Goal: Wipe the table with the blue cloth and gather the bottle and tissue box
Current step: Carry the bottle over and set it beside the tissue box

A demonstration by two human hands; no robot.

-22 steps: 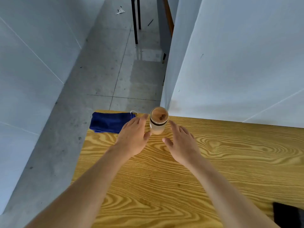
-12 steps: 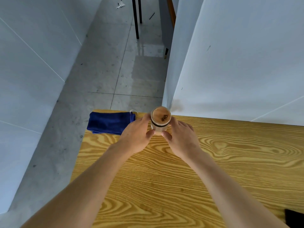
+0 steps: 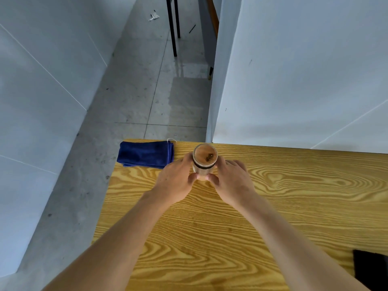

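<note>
Cupping the bottle (image 3: 204,162) from both sides, the left hand (image 3: 177,181) and the right hand (image 3: 232,182) are wrapped around its lower body, thumbs meeting at the near side and fingers curling round the flanks. To my eye the step in hand is collecting the bottle, and the thing to get right is a straight, level lift: the bottle looks tall for its base, so the squeeze should stay even from both sides and low on the body rather than up at the lid. It stands close to the far edge of the tabletop (image 3: 294,206), near the far left corner, so pulling it towards the person before carrying it sideways seems safer than any push away, which could send it off onto the floor.

The bottle stands upright. Seen from above, it has a round, brownish wood-toned lid with a small dark mark on top, a dark band just beneath, and a pale, cloudy body below that; I cannot tell whether it holds anything.

Just to its left, the blue cloth (image 3: 146,154) lies folded at the far left corner, its edge slightly overhanging, with a small white loop showing at one end. It is apart from the left hand. No tissue box is in view.
</note>
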